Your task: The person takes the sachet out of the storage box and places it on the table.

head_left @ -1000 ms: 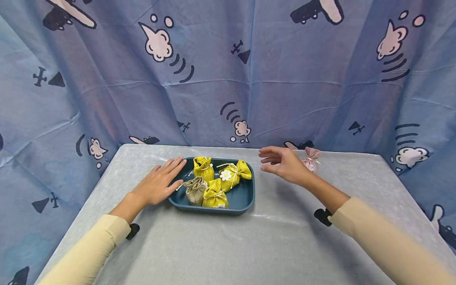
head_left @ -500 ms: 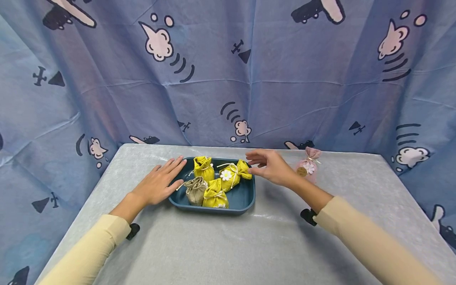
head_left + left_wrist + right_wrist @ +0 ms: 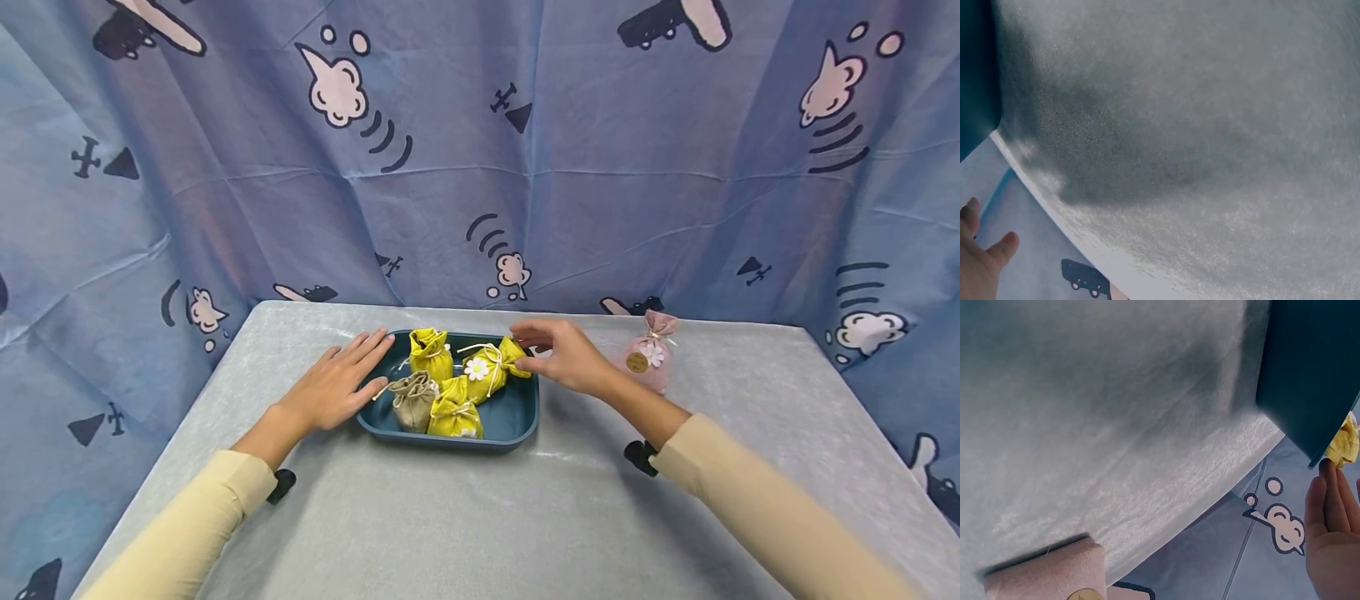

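The left hand [image 3: 330,392], fingers apart, rests on the blue tray's [image 3: 501,421] left. On its right, the right hand [image 3: 566,358], thumb apart, is by a yellow daisy bag [image 3: 492,372].

Right grip [image 3: 564,357] blots out the far right corner of the blue tray [image 3: 450,443]; is it touching the yellow pouch [image 3: 491,379]? Can't tell! Right-wrist view: the bottom edge slices the pink pouch [image 3: 1047,567]; head view, its round label [image 3: 637,362], print too small to read!
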`<state>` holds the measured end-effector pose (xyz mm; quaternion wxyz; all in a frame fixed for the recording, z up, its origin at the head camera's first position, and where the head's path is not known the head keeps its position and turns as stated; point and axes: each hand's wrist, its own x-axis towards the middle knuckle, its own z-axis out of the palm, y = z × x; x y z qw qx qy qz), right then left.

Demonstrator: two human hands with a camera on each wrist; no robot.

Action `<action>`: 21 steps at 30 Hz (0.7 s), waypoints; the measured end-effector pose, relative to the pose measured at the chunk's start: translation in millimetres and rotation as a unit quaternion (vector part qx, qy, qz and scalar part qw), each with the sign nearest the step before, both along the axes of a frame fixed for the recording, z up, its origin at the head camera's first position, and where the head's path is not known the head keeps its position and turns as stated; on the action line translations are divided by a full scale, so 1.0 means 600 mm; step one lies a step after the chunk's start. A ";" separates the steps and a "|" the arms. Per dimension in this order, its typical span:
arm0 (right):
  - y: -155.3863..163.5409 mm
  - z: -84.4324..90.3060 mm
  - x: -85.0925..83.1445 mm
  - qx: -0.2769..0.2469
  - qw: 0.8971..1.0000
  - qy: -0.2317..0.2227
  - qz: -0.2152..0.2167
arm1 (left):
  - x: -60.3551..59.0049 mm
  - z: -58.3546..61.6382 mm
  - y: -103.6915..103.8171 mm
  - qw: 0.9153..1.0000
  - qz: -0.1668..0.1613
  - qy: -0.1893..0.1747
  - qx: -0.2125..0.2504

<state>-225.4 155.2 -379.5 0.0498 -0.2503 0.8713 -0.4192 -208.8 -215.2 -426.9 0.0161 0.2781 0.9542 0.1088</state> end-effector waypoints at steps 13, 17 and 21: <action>-0.030 -0.009 0.002 -0.027 0.999 -0.024 0.022 | 0.000 0.002 0.000 1.000 -0.003 0.009 0.003; -0.040 -0.008 0.003 -0.025 0.999 -0.026 0.018 | 0.000 0.002 0.000 1.000 -0.004 0.008 0.004; -0.049 -0.005 0.002 -0.018 0.999 -0.026 0.017 | -0.001 0.002 0.000 1.000 -0.004 0.003 0.005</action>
